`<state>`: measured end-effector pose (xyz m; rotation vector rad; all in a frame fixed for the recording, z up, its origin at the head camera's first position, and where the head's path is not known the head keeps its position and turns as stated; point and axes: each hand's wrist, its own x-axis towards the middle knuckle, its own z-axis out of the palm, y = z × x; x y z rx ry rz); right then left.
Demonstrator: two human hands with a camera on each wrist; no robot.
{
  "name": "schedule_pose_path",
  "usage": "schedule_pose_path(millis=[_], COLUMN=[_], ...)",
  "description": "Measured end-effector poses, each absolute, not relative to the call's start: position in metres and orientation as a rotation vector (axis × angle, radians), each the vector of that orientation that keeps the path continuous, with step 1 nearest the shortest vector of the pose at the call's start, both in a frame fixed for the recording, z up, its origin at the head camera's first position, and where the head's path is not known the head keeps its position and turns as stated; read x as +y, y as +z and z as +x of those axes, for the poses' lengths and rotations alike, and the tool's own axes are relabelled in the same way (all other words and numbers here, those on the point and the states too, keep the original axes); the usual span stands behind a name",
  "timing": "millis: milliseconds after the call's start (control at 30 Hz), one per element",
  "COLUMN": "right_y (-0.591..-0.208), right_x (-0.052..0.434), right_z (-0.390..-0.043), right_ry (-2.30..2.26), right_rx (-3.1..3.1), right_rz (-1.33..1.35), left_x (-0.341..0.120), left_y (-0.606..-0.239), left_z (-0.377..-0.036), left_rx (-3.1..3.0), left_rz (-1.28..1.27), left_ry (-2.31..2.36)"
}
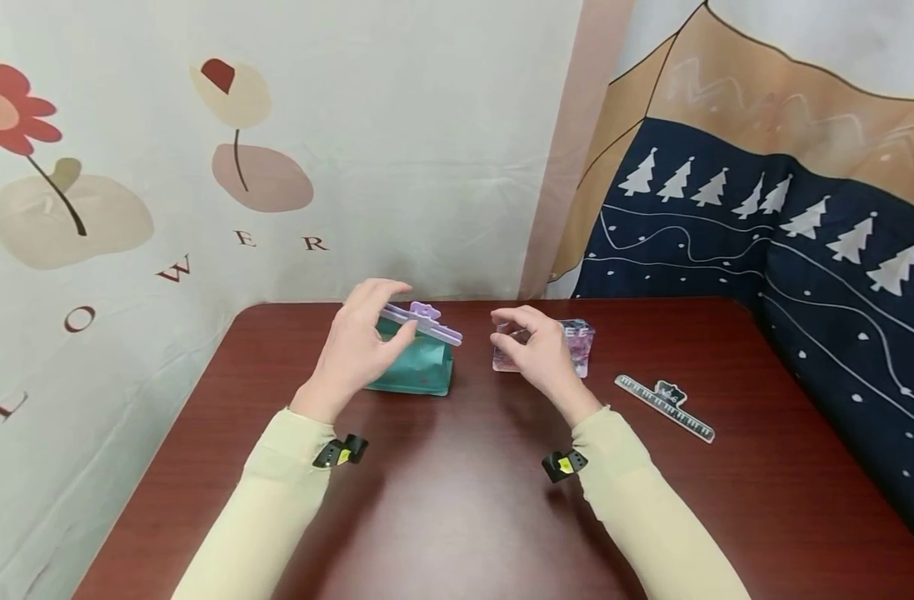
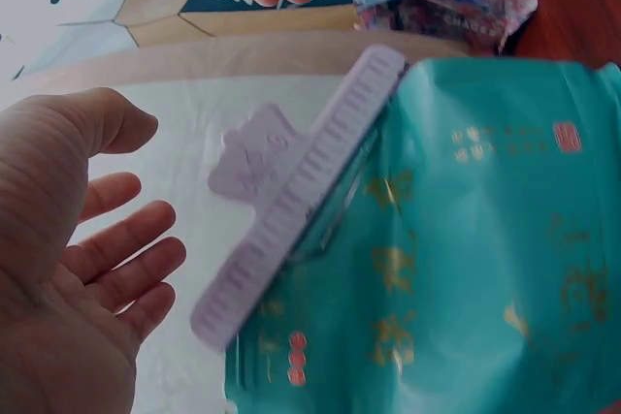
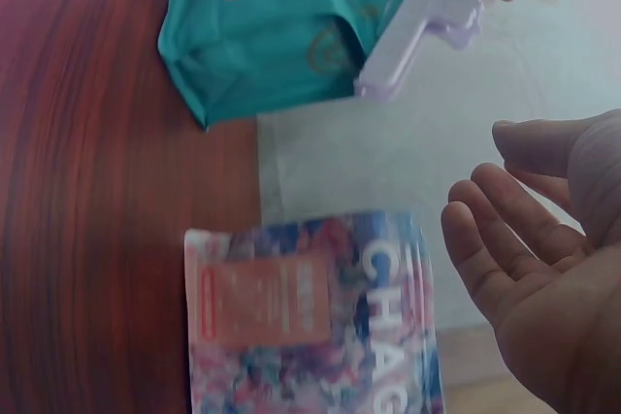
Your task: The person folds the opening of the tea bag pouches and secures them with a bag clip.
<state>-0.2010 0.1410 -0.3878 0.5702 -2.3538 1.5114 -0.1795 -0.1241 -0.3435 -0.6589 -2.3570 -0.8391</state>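
Note:
A teal bag [image 1: 415, 367] with gold print stands toward the back of the table. Across its top sits a lilac bag clip [image 2: 291, 210], slanted, with a flower-shaped handle. My left hand [image 1: 357, 343] hovers beside the clip, fingers loosely bent; in the left wrist view a gap shows between fingertips and clip. To the right stands a purple-pink patterned pouch [image 3: 310, 317] with large white letters. Near its front my right hand [image 1: 535, 346] is held with thumb and fingers apart, nothing between them. In the right wrist view the fingers are apart from the pouch.
A second bag clip [image 1: 664, 407], patterned like piano keys with a dark handle, lies on the reddish-brown table [image 1: 457, 500] at the right. Behind the table hangs a pale printed curtain [image 1: 427, 150]; a navy cloth with white trees [image 1: 839, 333] borders the right side.

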Motion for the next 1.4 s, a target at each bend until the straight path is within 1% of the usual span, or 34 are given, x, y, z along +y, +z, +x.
schedule_pose_path(millis=[267,867,1400], right_y=[-0.389,-0.397,-0.407], right_x=[0.160,0.201,0.229], right_z=[-0.199,-0.194,-0.191], right_ry=[1.450,1.378,1.341], right_rx=[-2.401,-2.462,-2.467], right_rz=[0.496,0.344,0.238], left_x=[-0.107,-0.057,-0.018], left_y=[-0.342,-0.358,-0.377], left_z=[-0.179,-0.182,-0.195], left_rx=[-2.351,-2.431,-2.605], left_rz=[-0.695,-0.804,-0.771], left_ry=[-0.863,-0.861,-0.868])
